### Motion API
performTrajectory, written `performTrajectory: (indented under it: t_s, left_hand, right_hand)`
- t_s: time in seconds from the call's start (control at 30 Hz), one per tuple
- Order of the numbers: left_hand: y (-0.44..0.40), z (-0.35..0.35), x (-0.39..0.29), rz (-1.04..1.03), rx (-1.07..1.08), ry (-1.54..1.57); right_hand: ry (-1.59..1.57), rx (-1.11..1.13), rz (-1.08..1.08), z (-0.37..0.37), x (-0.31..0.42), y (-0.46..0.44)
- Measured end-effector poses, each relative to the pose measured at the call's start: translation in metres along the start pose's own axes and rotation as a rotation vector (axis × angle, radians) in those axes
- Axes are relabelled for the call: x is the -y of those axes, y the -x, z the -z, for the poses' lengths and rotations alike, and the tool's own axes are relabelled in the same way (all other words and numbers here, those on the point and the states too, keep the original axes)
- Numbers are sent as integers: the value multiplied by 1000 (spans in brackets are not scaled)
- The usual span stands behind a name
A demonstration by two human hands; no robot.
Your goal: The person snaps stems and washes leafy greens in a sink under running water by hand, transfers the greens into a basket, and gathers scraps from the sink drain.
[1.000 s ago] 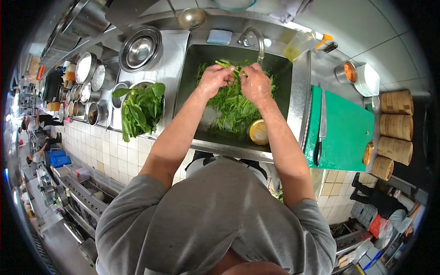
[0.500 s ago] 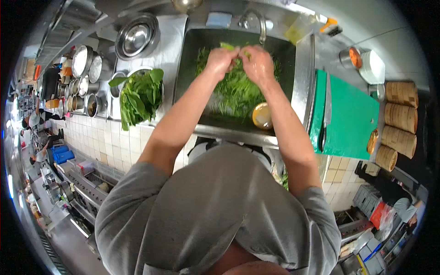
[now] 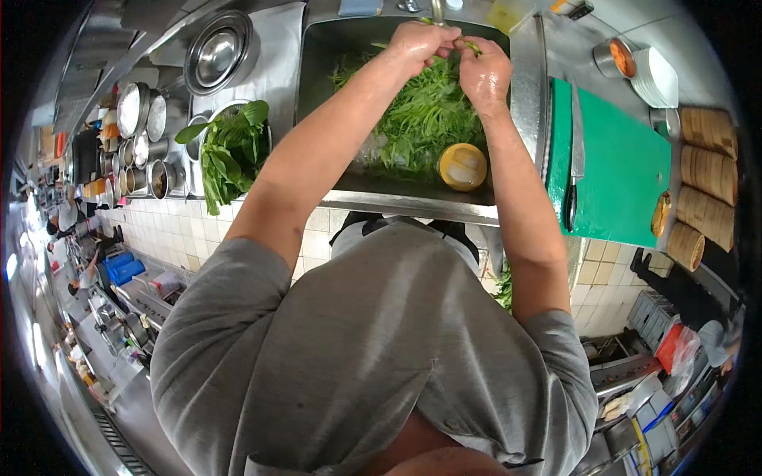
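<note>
My left hand [image 3: 421, 44] and my right hand [image 3: 485, 73] are close together over the far part of the sink, near the tap [image 3: 437, 12]. A short green vegetable stem [image 3: 470, 46] shows between them, with the fingers of both hands pinched on it. Below them, leafy greens [image 3: 425, 119] lie loose in the sink [image 3: 317, 79], several of them in water. A round yellow-rimmed container [image 3: 463, 167] sits at the sink's near right, with something pale inside. My right forearm passes beside it.
Left of the sink stand a bowl heaped with leafy vegetables [image 3: 230, 155] and stacked metal bowls [image 3: 218, 55]. On the right, a knife [image 3: 576, 151] lies along a green cutting board [image 3: 623, 170]. Bamboo steamers [image 3: 708, 170] and white plates [image 3: 654, 78] are farther right.
My hands have shifted right and away from me, toward the tap, and remain pinched together. The view has tilted, and the round container shows fully from behind my right forearm.
</note>
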State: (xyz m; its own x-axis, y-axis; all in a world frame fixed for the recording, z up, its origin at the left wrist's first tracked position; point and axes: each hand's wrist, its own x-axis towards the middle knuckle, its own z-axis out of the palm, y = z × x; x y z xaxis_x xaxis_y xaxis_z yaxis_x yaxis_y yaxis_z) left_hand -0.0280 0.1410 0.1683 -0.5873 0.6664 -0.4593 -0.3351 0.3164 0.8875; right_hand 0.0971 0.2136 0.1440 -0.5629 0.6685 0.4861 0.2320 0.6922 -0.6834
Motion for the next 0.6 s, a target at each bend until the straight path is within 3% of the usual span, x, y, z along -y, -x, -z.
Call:
performTrajectory:
  t_s: [0.23, 0.27, 0.37, 0.4, 0.43, 0.47, 0.53, 0.6]
  left_hand:
    - [-24, -17, 17, 79, 100, -149]
    - [-27, -16, 24, 90, 100, -148]
    - [-57, -9, 39, 159, 270, 79]
    - [-82, -2, 53, 192, 343, 287]
    - [-99, 4, 71, 222, 413, 497]
    - [-100, 9, 85, 229, 414, 502]
    - [-101, 28, 109, 43, -25, 622]
    - [-96, 71, 163, 204, -223, -313]
  right_hand:
    - [228, 178, -148, 8, -23, 6]
    - [91, 248, -309, 10, -23, 8]
    - [-199, 307, -600, 10, -31, 21]
    - [-350, 294, -721, 10, -34, 26]
    - [-346, 294, -728, 14, -34, 30]
    - [-181, 250, -641, 21, -31, 35]
    - [-21, 205, -549, 38, -25, 43]
    - [49, 186, -432, 63, -27, 50]
